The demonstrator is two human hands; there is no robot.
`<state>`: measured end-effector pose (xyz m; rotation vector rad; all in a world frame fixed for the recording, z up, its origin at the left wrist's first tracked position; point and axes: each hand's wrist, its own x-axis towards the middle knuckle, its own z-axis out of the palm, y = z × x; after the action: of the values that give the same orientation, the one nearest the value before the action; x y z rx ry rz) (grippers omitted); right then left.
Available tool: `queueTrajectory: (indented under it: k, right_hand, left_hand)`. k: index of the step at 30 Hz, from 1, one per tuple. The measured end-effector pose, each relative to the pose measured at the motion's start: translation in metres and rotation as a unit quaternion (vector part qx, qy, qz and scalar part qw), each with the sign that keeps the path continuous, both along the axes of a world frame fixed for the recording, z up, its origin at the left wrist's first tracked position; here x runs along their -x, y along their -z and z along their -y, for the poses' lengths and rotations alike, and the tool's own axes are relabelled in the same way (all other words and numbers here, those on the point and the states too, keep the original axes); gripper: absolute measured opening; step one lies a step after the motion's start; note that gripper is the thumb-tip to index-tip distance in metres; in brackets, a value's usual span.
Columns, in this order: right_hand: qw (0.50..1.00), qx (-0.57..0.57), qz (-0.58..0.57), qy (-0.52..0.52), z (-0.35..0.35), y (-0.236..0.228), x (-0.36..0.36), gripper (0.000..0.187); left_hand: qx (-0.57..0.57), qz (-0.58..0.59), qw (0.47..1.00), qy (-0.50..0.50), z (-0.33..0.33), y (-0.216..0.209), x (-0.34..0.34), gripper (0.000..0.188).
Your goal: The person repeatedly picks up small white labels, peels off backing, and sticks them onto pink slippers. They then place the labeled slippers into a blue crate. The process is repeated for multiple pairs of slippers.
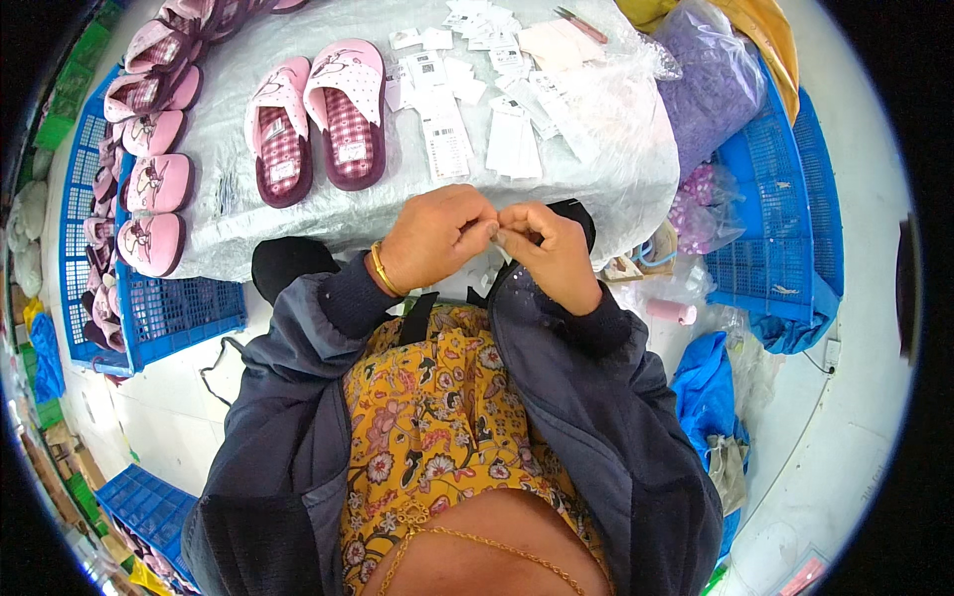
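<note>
My left hand (434,236), with a gold bangle at the wrist, and my right hand (553,256) meet over the near edge of the table. Both are closed in a pinch, fingertips nearly touching. Whatever sits between them is too small to make out. Beyond my left hand lies a pair of pink slippers, the left slipper (282,134) and the right slipper (345,114), with checked insoles and dark red soles. White labels (447,139) and a stack of white tags (513,144) lie just past my hands.
More pink slippers (159,184) line the table's left edge above a blue crate (184,313) of slippers. Clear plastic sheeting covers the table (224,228). Tweezers (581,25) lie at the back. Another blue crate (765,248) and a purple bag (708,84) stand right.
</note>
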<state>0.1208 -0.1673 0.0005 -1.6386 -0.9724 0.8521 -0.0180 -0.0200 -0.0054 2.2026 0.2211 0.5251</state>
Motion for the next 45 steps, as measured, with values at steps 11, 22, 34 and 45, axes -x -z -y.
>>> queueTrajectory:
  k: [11,22,34,45]
  right_hand:
    - [0.996,-0.069,-0.034,0.042,0.002,0.021,-0.008,0.012]
    - [0.988,-0.063,-0.126,0.062,-0.009,0.02,-0.004,0.015]
    - [0.976,-0.105,-0.18,0.067,-0.044,0.032,0.026,0.014]
    - [0.932,-0.179,0.307,0.073,-0.033,0.005,0.03,0.012]
  left_hand:
    - [-0.301,-0.07,0.94,-0.146,-0.036,0.017,-0.006,0.04]
    - [-0.336,0.051,0.926,-0.163,-0.021,0.002,0.015,0.024]
    - [0.077,0.1,0.97,-0.208,0.013,0.002,0.051,0.035]
    - [0.546,0.047,0.823,-0.153,0.009,0.021,0.046,0.02]
